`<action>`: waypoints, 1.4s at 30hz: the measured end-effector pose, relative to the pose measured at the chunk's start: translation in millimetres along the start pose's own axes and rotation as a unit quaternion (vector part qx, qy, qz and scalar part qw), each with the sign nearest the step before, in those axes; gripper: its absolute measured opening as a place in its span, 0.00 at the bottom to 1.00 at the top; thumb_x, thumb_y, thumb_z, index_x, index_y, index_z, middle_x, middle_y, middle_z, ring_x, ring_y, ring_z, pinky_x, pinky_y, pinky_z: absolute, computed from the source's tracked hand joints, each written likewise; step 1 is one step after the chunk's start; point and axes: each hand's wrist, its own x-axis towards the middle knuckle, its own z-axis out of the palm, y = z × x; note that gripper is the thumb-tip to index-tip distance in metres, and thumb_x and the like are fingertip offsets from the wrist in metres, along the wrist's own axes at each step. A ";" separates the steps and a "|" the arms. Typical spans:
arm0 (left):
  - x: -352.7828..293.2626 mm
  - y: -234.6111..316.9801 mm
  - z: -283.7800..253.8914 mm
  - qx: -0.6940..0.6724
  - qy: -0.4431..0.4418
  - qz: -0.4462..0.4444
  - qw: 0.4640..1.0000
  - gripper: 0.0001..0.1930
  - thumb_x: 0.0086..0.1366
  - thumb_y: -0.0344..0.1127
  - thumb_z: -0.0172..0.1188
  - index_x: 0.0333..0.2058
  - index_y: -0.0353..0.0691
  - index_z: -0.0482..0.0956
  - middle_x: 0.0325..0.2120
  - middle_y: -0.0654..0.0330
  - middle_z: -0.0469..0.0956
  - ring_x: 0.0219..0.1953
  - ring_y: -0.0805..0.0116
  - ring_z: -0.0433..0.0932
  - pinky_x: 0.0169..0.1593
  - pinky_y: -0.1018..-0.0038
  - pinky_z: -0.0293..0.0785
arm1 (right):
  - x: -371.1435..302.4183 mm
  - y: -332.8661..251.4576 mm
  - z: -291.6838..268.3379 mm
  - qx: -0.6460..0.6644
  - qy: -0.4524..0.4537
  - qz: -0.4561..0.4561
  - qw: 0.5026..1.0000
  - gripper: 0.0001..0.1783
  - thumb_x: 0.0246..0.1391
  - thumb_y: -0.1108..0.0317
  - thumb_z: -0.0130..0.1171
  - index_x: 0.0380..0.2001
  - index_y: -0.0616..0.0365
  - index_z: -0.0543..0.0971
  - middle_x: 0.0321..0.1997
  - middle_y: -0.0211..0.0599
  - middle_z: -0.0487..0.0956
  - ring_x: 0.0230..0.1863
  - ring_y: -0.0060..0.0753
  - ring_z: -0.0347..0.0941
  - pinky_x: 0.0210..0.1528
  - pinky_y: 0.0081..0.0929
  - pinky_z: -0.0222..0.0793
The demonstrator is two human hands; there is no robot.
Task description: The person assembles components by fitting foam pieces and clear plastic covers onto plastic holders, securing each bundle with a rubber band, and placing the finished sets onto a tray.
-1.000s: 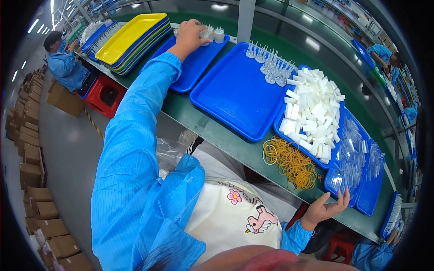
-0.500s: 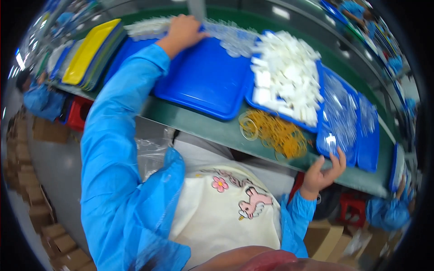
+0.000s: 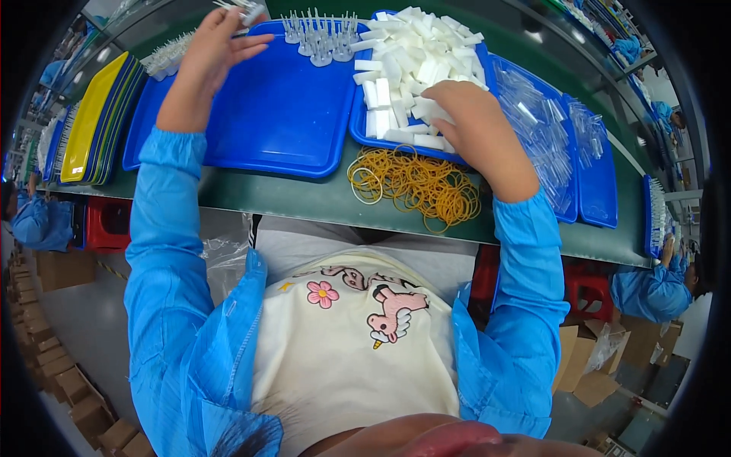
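At the top left my left hand (image 3: pixel 204 65) pinches a small clear plastic piece with thin white stems (image 3: pixel 247 11), partly cut off by the picture's edge. Its other fingers stretch out to the right. Below it lies a blue tray (image 3: pixel 278 126), with several upright clear stemmed pieces (image 3: pixel 321 44) along its far edge. My right hand (image 3: pixel 478 126) reaches into another blue tray (image 3: pixel 358 129), heaped with white foam-like blocks (image 3: pixel 415 57). Thumb and fingers close around a white block (image 3: pixel 435 112) there; the fingertips are partly hidden.
Orange rubber bands (image 3: pixel 426 186) and a pale ring (image 3: pixel 365 185) lie at the green table's front edge. Clear tubes (image 3: pixel 533 122) fill a tray to the right. Stacked trays (image 3: pixel 95 122) stand at left. Co-workers sit at both sides, by red stools (image 3: pixel 586 293).
My left hand has moved left and away from me, off the tray's far edge, and now holds a clear piece. My right hand has gone from the table's front edge into the white blocks.
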 end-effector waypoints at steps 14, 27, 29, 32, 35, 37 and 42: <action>-77.0 -13.9 112.6 -0.209 -0.179 -0.073 0.958 0.20 0.65 0.28 0.59 0.56 0.38 0.72 0.49 0.56 0.75 0.47 0.69 0.78 0.42 0.78 0.77 | 21.2 2.7 -2.3 0.323 0.058 0.142 0.934 0.08 0.47 0.81 0.62 0.33 0.62 0.81 0.40 0.36 0.78 0.39 0.27 0.75 0.38 0.20 0.72; -89.5 -17.9 122.8 -0.118 -0.178 0.017 0.977 0.18 0.56 0.19 0.63 0.47 0.33 0.79 0.40 0.59 0.75 0.36 0.76 0.75 0.40 0.80 0.74 | 12.5 -11.6 -5.9 0.420 0.115 0.232 0.870 0.11 0.45 0.84 0.64 0.35 0.65 0.82 0.43 0.40 0.79 0.43 0.28 0.76 0.43 0.23 0.73; -92.7 -20.0 124.1 -0.115 -0.192 0.014 0.975 0.19 0.55 0.20 0.64 0.48 0.33 0.78 0.38 0.60 0.74 0.37 0.74 0.75 0.42 0.79 0.74 | 13.0 -12.1 -2.4 0.409 0.076 0.167 0.894 0.12 0.44 0.82 0.66 0.35 0.63 0.83 0.40 0.41 0.81 0.43 0.31 0.77 0.44 0.25 0.73; -97.8 -20.2 129.2 -0.122 -0.203 0.006 0.971 0.20 0.54 0.21 0.66 0.47 0.32 0.78 0.36 0.61 0.72 0.38 0.73 0.74 0.43 0.78 0.75 | 15.1 -19.8 2.0 0.366 0.054 0.135 0.919 0.13 0.41 0.80 0.68 0.35 0.62 0.83 0.38 0.41 0.82 0.42 0.34 0.78 0.44 0.27 0.73; -99.9 -19.5 128.3 -0.132 -0.212 0.004 0.968 0.19 0.53 0.20 0.66 0.46 0.32 0.79 0.36 0.61 0.71 0.38 0.74 0.73 0.43 0.77 0.74 | 14.9 -24.1 -0.4 0.350 0.073 0.116 0.927 0.14 0.40 0.79 0.69 0.35 0.60 0.83 0.38 0.40 0.82 0.40 0.36 0.78 0.43 0.26 0.73; -100.0 -17.5 128.8 -0.132 -0.212 0.010 0.968 0.19 0.53 0.20 0.66 0.46 0.32 0.79 0.37 0.61 0.70 0.38 0.74 0.73 0.43 0.77 0.74 | 15.0 -21.7 0.6 0.356 0.082 0.113 0.924 0.14 0.41 0.78 0.69 0.36 0.60 0.83 0.38 0.39 0.82 0.40 0.36 0.79 0.42 0.27 0.73; -101.9 -18.9 129.4 -0.084 -0.236 0.019 0.968 0.19 0.53 0.18 0.64 0.45 0.32 0.78 0.38 0.61 0.70 0.40 0.72 0.75 0.43 0.77 0.76 | 19.9 -32.4 7.0 0.298 0.042 0.051 0.952 0.15 0.40 0.79 0.69 0.36 0.60 0.83 0.39 0.39 0.82 0.41 0.35 0.79 0.42 0.27 0.74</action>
